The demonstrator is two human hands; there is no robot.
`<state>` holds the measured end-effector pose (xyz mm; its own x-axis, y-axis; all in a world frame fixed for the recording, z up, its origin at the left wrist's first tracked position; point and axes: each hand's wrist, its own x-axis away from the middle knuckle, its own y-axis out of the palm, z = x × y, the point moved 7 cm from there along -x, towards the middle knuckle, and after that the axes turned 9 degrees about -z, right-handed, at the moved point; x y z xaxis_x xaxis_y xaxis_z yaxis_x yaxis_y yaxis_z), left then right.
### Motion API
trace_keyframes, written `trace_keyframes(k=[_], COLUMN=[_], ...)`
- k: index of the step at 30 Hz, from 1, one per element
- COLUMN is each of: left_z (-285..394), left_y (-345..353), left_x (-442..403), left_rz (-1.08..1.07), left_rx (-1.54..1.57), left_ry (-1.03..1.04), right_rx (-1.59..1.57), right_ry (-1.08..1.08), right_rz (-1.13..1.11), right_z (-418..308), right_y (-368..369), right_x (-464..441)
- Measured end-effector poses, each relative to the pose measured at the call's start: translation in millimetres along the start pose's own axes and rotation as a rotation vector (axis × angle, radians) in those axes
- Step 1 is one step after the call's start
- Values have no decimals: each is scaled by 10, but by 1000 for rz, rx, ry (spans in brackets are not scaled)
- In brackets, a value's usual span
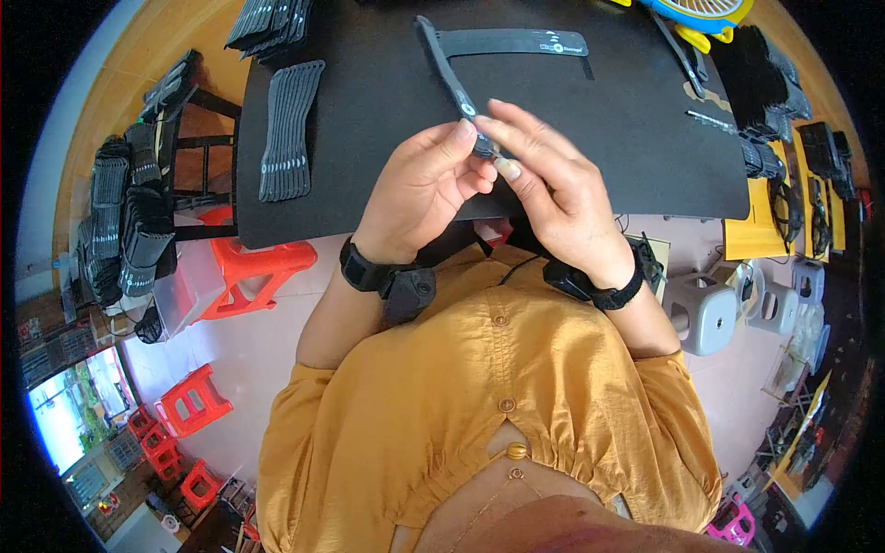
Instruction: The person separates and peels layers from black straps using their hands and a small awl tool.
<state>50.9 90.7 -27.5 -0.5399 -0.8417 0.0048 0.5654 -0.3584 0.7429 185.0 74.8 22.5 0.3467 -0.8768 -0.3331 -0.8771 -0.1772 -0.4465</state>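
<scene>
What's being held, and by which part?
A long, flat, dark-grey strip: the left hand pinches its near end; the right hand is there too, grip unclear.

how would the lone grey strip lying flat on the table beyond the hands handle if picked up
The grey strip looks thin, so it is probably light for its size. A similar strip in the left hand curves gently, suggesting some springy flex. Lying flat on the table, the grey strip seems unlikely to roll.

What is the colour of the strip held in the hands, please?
The strip is dark grey with white marking; the head view shows it.
</scene>
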Motion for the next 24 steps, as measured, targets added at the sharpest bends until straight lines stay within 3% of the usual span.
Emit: trace_keyframes(k=[1,6,8,9,11,12,15,20,24], left_z=[1,91,228,217,387,421,350,315,320], left_y=[-7,69,61,87,218,295,251,180,171], left_x=[-20,-24,43,62,119,124,134,142,152], left_rz=[-12,39,226,226,285,257,161,113,56], left_rx=[-2,-123,-619,-619,-1103,-1148,-973,-945,-954], left_ry=[-9,-105,-103,-102,92,125,212,302,395], right_rx=[11,-112,-66,-37,-10,-40,-111,-195,-470], right_ry=[-138,-120,-140,-146,-151,-172,-164,-124,108], right_rz=[-8,-26,-11,5,21,20,17,20,3], right_z=[-33,30,-3,-41,-68,-71,-59,-52,38], right_y=[30,42,33,36,52,65,99,131,176], right_x=[0,-41,-48,-42,-37,-30,-4,15,14])
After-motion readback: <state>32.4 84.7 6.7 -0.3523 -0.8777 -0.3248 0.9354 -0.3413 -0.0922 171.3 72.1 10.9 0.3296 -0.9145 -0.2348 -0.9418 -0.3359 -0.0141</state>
